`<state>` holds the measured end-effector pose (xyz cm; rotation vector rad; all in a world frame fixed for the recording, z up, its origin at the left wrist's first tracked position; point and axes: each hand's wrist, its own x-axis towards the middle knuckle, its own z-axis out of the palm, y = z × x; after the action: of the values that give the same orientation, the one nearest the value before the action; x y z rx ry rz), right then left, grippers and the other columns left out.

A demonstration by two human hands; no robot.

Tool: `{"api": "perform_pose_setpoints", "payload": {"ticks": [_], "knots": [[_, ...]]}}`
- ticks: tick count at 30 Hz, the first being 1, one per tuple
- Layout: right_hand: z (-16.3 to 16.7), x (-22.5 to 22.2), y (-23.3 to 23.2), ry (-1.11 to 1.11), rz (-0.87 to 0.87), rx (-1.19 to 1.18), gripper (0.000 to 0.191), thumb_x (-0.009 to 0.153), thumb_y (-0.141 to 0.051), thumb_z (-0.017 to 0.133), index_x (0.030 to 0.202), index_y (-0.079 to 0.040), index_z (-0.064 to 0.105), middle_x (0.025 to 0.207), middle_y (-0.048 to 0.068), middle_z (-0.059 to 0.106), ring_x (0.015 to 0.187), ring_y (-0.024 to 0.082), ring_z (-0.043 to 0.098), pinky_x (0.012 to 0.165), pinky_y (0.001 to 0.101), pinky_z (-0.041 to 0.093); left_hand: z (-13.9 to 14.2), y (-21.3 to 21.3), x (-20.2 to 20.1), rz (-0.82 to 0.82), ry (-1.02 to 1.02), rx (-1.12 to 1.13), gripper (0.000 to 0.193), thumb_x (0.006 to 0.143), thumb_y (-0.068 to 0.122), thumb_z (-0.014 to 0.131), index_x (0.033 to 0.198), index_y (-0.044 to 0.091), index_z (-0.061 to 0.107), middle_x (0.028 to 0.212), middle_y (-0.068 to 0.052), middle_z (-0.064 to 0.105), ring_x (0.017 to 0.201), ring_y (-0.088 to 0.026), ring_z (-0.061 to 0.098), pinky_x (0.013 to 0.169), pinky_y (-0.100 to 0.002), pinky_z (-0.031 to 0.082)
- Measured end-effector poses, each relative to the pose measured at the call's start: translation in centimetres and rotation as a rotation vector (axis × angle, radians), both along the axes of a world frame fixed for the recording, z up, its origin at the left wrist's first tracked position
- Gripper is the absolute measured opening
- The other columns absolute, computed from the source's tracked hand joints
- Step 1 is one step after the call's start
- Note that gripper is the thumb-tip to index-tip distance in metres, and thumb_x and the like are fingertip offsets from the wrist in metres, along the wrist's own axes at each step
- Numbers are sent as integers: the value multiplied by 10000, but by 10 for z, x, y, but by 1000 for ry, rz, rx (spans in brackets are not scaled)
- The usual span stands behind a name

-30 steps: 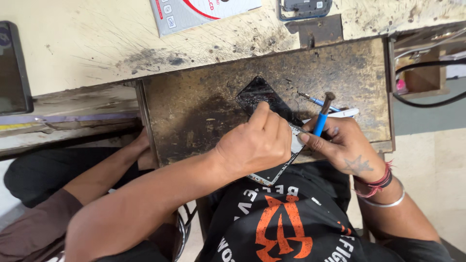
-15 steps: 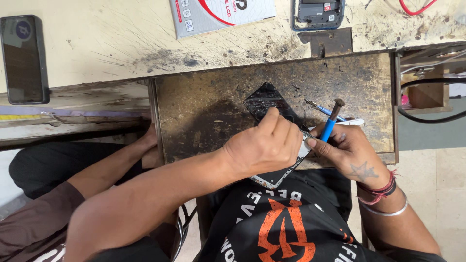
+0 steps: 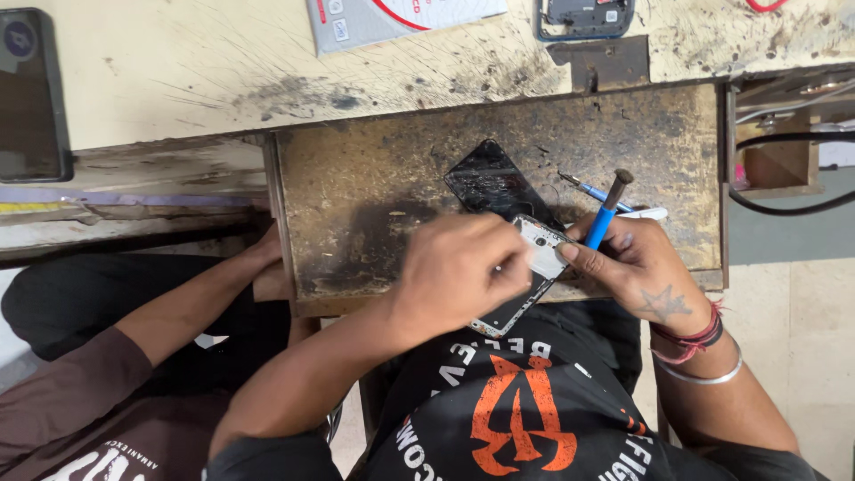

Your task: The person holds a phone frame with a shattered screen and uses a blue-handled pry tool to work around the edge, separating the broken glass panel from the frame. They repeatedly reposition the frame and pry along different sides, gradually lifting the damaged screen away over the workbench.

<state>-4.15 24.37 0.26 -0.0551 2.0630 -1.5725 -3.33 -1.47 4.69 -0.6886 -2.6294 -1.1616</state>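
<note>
Your left hand (image 3: 463, 276) lies curled over the opened phone (image 3: 521, 267), fingers closed on its near end and pinning it down at the lower middle of the frame, on the front edge of the dark pull-out board (image 3: 356, 205) of the bench. Your right hand (image 3: 637, 263) is closed round a blue-handled screwdriver (image 3: 607, 209), gripped low on the shaft with the dark cap pointing up and away; its tip is hidden behind your fingers, so you cannot tell whether it sits in a screw. The phone's white inner frame shows between your two hands, and its cracked black screen part (image 3: 490, 183) juts toward the centre of the board.

This looks like the stage of working on the open phone's insides with the driver. A next move would call for a steady hold with the left hand and a light, square touch with the tip, since the phone overhangs the board's edge above your lap.

Just past your right hand a second thin tool (image 3: 579, 185) lies on the board. At the right edge an open wooden compartment (image 3: 775, 165) shows black cables (image 3: 793, 142); what else is inside is too dark to tell. Another phone (image 3: 31, 98) lies at the upper left, a grey package (image 3: 392, 18) at the top, and another person's arm (image 3: 187, 303) reaches in at lower left.
</note>
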Motion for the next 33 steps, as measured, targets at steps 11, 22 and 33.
{"api": "perform_pose_setpoints", "payload": {"ticks": [11,22,33], "knots": [[22,-26,1,23,161,-220,143,952,-120,692,1009,9,720,871,1,739,790,59,630,697,243,525,-60,-2,5,-539,-999,982,722,1088,428,509,1612,-32,320,1449,-185,578,1283,-269,618,1099,-380,496],[48,-2,-15,594,-142,-119,138,999,-16,700,1133,14,711,1135,127,696,1002,178,702,907,283,571,-80,42,46,-417,-966,1585,846,1076,652,280,1607,-2,354,1474,-165,556,1259,-259,632,1084,-423,533],[36,24,-59,719,-141,-85,144,913,-28,800,1031,10,727,991,122,762,852,199,755,781,293,594,-88,48,67,-89,-774,1186,648,1167,476,230,1484,-37,466,1462,-140,557,1387,-207,510,1205,-337,376]]}}
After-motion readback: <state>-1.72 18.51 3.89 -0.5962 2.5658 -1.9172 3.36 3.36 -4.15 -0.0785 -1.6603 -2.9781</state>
